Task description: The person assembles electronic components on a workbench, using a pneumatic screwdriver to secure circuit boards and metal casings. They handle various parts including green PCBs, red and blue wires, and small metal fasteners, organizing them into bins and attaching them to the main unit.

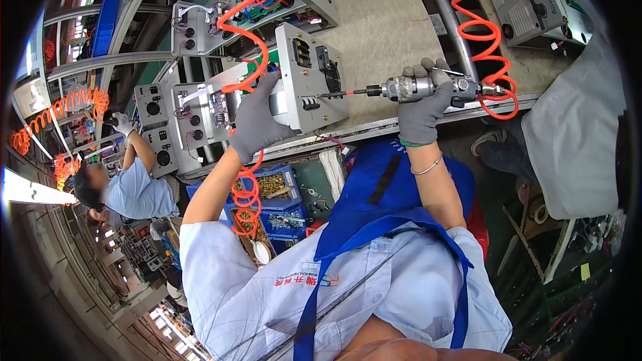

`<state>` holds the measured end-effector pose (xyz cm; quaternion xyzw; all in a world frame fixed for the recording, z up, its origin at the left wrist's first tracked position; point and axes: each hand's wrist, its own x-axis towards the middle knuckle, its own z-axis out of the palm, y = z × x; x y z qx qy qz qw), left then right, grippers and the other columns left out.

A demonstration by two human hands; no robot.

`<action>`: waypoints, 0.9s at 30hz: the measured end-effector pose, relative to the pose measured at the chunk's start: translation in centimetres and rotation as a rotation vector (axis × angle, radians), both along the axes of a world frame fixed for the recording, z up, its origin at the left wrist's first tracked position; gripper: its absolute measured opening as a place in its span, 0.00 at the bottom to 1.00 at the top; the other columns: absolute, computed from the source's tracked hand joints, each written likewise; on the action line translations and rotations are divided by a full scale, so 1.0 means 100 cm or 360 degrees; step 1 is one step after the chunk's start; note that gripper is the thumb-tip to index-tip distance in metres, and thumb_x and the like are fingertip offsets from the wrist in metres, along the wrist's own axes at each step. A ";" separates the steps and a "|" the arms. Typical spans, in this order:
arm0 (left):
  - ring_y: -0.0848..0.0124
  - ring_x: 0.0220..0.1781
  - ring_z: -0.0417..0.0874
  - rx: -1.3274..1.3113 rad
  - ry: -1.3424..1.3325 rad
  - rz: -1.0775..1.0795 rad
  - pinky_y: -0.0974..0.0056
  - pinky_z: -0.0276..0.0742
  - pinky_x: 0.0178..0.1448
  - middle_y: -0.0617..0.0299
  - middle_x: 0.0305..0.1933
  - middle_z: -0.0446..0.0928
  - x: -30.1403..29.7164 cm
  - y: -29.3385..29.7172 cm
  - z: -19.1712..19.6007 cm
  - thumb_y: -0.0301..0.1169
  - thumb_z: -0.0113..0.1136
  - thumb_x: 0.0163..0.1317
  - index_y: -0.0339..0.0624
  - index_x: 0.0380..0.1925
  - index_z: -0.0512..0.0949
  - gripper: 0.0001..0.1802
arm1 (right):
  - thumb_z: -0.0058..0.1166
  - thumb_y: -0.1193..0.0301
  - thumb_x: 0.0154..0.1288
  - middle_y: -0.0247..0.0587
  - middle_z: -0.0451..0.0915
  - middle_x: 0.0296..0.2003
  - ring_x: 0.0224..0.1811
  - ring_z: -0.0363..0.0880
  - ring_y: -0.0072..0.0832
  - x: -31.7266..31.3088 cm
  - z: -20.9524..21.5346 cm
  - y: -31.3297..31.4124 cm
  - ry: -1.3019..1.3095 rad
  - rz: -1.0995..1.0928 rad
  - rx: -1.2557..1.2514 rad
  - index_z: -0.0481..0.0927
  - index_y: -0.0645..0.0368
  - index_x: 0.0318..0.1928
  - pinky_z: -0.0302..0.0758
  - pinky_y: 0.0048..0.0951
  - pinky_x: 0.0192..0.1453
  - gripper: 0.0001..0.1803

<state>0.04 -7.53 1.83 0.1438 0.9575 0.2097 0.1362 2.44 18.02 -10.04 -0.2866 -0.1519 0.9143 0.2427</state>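
My right hand (422, 110), in a grey glove, is closed around a pneumatic screwdriver (416, 88) held level. Its long bit (354, 92) points left and its tip meets the face of a grey metal panel (314, 80), close to small dark terminals. The panel belongs to an equipment unit on the bench and has a fan grille, black sockets and brass-coloured studs. My left hand (259, 120), also gloved, grips the unit from behind the panel, beside a silvery rounded part (277, 103). Some of its fingertips are hidden there.
A coiled orange air hose (485, 40) runs to the screwdriver; another orange hose (249, 27) hangs by my left hand. Blue bins (284, 190) of brass and silver hardware sit below the bench (374, 13). Similar units stand around. A co-worker (137, 184) works at the left.
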 end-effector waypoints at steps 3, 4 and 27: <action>0.55 0.50 0.79 0.0031 -0.0043 0.0005 0.59 0.74 0.57 0.49 0.49 0.74 0.000 0.001 0.002 0.37 0.75 0.26 0.39 0.59 0.63 0.53 | 0.47 0.67 0.61 0.46 0.77 0.40 0.34 0.78 0.31 0.000 0.007 -0.002 0.0031 0.0021 0.0027 0.67 0.55 0.53 0.80 0.41 0.44 0.20; 0.55 0.50 0.79 0.0039 -0.0072 0.0018 0.59 0.74 0.57 0.48 0.49 0.74 -0.001 0.000 0.001 0.37 0.75 0.26 0.39 0.60 0.63 0.54 | 0.47 0.67 0.61 0.46 0.77 0.40 0.34 0.78 0.31 0.001 0.012 -0.002 0.0074 0.0033 0.0020 0.67 0.55 0.53 0.80 0.41 0.44 0.20; 0.75 0.21 0.78 0.1842 -0.1291 0.0716 0.77 0.70 0.21 0.51 0.32 0.79 0.042 0.003 0.041 0.44 0.53 0.68 0.26 0.47 0.72 0.26 | 0.51 0.67 0.50 0.38 0.74 0.41 0.25 0.65 0.21 0.015 0.132 0.007 0.1099 0.0267 0.0283 0.71 0.50 0.52 0.71 0.29 0.30 0.24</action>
